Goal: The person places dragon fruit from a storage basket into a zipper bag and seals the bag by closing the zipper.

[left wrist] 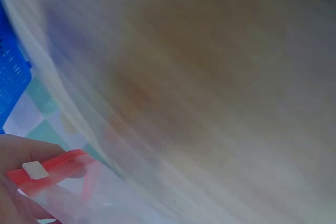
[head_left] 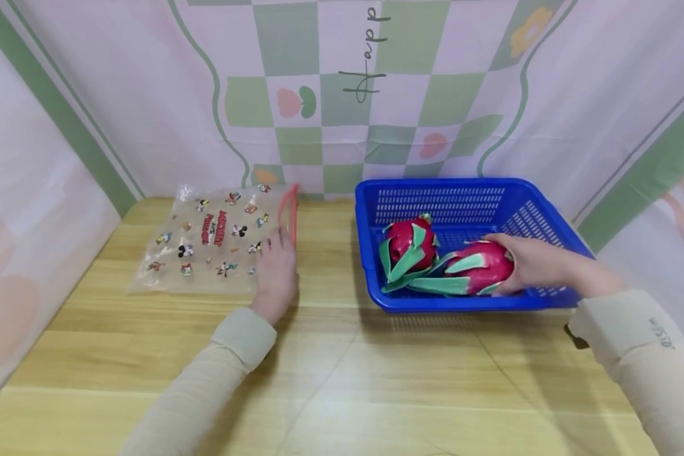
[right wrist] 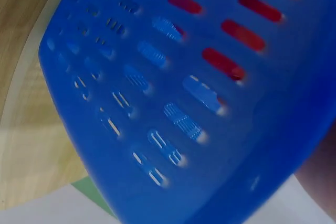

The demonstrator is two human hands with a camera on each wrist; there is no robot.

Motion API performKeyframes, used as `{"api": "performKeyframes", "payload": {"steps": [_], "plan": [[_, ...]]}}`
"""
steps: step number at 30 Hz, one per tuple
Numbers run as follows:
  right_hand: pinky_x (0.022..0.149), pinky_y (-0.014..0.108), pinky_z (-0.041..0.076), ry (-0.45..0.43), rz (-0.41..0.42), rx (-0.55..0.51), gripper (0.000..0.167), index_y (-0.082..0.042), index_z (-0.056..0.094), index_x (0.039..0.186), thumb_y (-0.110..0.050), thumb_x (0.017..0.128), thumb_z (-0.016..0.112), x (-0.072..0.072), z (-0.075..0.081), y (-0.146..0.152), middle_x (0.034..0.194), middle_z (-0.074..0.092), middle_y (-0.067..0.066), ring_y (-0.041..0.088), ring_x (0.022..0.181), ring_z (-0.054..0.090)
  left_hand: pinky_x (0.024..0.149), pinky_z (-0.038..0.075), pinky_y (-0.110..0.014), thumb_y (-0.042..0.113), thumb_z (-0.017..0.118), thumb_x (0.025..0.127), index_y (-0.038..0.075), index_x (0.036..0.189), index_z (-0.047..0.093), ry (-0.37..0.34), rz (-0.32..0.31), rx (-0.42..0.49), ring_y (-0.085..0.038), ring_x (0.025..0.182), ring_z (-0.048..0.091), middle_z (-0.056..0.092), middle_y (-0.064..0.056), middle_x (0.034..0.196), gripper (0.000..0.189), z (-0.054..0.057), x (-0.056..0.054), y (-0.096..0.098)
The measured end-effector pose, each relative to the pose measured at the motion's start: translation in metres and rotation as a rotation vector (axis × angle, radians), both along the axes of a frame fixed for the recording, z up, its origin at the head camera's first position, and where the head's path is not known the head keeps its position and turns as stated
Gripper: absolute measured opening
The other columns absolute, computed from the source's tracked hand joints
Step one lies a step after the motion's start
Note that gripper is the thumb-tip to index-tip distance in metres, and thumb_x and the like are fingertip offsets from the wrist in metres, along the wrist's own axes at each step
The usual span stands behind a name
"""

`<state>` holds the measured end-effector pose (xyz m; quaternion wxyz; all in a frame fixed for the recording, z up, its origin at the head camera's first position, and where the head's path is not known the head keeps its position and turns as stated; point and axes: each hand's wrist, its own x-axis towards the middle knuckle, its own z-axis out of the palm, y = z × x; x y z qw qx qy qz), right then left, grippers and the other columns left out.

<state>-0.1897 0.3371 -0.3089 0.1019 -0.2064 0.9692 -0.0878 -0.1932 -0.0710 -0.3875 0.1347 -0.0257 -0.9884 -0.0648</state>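
Governing relation: the bag (head_left: 205, 269) lies left of the basket (head_left: 433, 304), with its mouth edge facing right, toward it. A strip of table (head_left: 342, 392) separates the two.

Right hand (head_left: 538, 263): inside the basket, grasping the right end of the right dragon fruit (head_left: 490, 271). This fruit lies on its side, long axis roughly left to right, leaves pointing left. The left dragon fruit (head_left: 401, 244) rests just beside it, at the left wall; the right hand is the nearer hand to both.

Left hand (head_left: 278, 269): at the near part of the bag's mouth, pinching the red zip strip (left wrist: 65, 162) close to its white slider (left wrist: 35, 170). The bag lies flat, and its mouth edge runs near to far. At the far part, the two red edges stand apart.
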Motion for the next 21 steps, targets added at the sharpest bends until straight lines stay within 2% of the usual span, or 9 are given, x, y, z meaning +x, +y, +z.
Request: {"api": "performKeyframes", "payload": {"steps": [4, 8, 13, 18, 21], "plan": [[0.077, 0.048, 0.054, 0.017, -0.008, -0.006, 0.099, -0.002, 0.041, 0.138, -0.047, 0.061, 0.085, 0.005, -0.002, 0.002, 0.117, 0.058, 0.026, 0.034, 0.098, 0.058, 0.097, 0.05, -0.047, -0.004, 0.07, 0.073, -0.006, 0.146, 0.026, -0.015, 0.005, 0.084, -0.038, 0.118, 0.053, 0.041, -0.025, 0.142, 0.085, 0.002, 0.001, -0.002], [0.072, 0.049, 0.054, 0.069, -0.002, -0.001, 0.096, -0.011, 0.042, 0.139, -0.05, 0.062, 0.083, 0.013, -0.008, 0.005, 0.116, 0.055, 0.027, 0.036, 0.097, 0.057, 0.105, 0.044, -0.049, -0.004, 0.07, 0.074, -0.004, 0.148, 0.022, -0.041, 0.014, 0.191, -0.039, 0.125, 0.049, 0.035, -0.023, 0.149, 0.088, 0.005, -0.001, -0.005], [0.069, 0.052, 0.056, 0.159, -0.018, 0.013, 0.095, -0.013, 0.044, 0.137, -0.052, 0.061, 0.083, 0.021, -0.009, 0.006, 0.116, 0.052, 0.027, 0.041, 0.098, 0.056, 0.112, 0.036, -0.049, -0.004, 0.071, 0.074, 0.0, 0.15, 0.019, -0.039, 0.044, 0.336, -0.038, 0.128, 0.044, 0.029, -0.017, 0.155, 0.092, 0.012, -0.003, -0.007], [0.068, 0.055, 0.056, 0.245, -0.029, 0.048, 0.097, -0.015, 0.045, 0.138, -0.056, 0.059, 0.083, 0.025, 0.0, 0.007, 0.117, 0.052, 0.026, 0.043, 0.098, 0.056, 0.111, 0.037, -0.05, -0.006, 0.07, 0.072, 0.001, 0.151, 0.018, -0.035, 0.05, 0.376, -0.038, 0.127, 0.044, 0.026, -0.015, 0.156, 0.094, 0.019, -0.003, -0.01], [0.068, 0.058, 0.054, 0.285, -0.045, 0.036, 0.097, -0.016, 0.046, 0.138, -0.053, 0.057, 0.086, 0.028, 0.003, 0.012, 0.118, 0.051, 0.025, 0.044, 0.098, 0.056, 0.112, 0.036, -0.05, -0.006, 0.07, 0.073, 0.001, 0.151, 0.018, -0.042, 0.044, 0.387, -0.038, 0.128, 0.044, 0.026, -0.015, 0.157, 0.094, 0.019, -0.003, -0.011]]}}
